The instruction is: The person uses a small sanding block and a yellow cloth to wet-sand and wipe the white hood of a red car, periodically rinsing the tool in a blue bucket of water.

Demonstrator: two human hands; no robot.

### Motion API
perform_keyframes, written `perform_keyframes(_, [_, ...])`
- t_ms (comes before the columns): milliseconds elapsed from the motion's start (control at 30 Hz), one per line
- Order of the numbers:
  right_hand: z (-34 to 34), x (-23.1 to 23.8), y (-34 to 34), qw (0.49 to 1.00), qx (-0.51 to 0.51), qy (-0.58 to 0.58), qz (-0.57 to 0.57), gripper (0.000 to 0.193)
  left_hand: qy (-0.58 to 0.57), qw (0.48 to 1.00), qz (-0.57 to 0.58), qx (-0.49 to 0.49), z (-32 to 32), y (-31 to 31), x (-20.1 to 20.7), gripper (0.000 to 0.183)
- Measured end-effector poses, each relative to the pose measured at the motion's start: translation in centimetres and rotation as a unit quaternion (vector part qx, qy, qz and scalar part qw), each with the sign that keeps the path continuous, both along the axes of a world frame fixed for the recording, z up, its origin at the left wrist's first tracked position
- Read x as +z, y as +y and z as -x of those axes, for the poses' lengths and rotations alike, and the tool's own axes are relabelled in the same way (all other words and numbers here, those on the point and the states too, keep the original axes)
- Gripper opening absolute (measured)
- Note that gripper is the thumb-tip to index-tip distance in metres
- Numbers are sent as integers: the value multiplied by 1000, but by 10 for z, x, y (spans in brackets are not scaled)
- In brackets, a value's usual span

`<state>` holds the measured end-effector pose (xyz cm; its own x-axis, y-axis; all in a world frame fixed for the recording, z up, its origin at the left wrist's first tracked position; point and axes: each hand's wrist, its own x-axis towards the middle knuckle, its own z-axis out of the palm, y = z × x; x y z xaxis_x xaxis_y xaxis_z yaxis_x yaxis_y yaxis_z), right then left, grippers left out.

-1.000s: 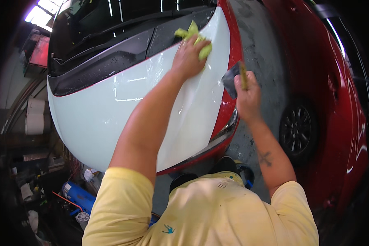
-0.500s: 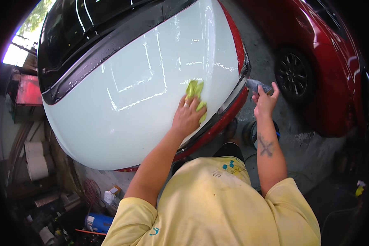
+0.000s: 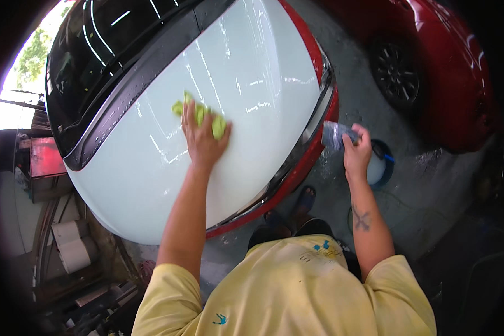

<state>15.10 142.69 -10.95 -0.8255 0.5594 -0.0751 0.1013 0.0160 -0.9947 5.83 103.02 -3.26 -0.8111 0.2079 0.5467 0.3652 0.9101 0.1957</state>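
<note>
Head view: left hand (image 3: 203,140) at ten o'clock from centre, palm down, fingers partly spread, pressing crumpled yellow-green cloth (image 3: 218,127) to white car hood (image 3: 252,162); right hand (image 3: 357,157) at three o'clock, closed in a thumb-and-finger pinch on flat grey piece (image 3: 333,135); bucket (image 3: 378,169) near, at its four o'clock; red car (image 3: 456,73) at two o'clock.

The broad white car bonnet (image 3: 241,162) was smooth and glossy, streaked with bright reflections. The crumpled yellow-green cloth (image 3: 218,127) looked soft and matt. The black glass windscreen (image 3: 103,42) shone; the dark plastic trim strip (image 3: 123,107) below it looked duller, beaded with droplets. The red painted car (image 3: 456,89) gleamed, and the yellow fabric T-shirt (image 3: 280,285) looked matt.
</note>
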Motion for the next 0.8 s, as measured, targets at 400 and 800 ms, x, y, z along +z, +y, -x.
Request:
perform_keyframes(400, [90,67,-136,917,141,119,-353,7,-71,995,35,-60,65,-84,33,46])
perform_keyframes(800, [-153,-30,-324,859,266,-23,-438,81,-34,996,43,-67,65,-81,27,44])
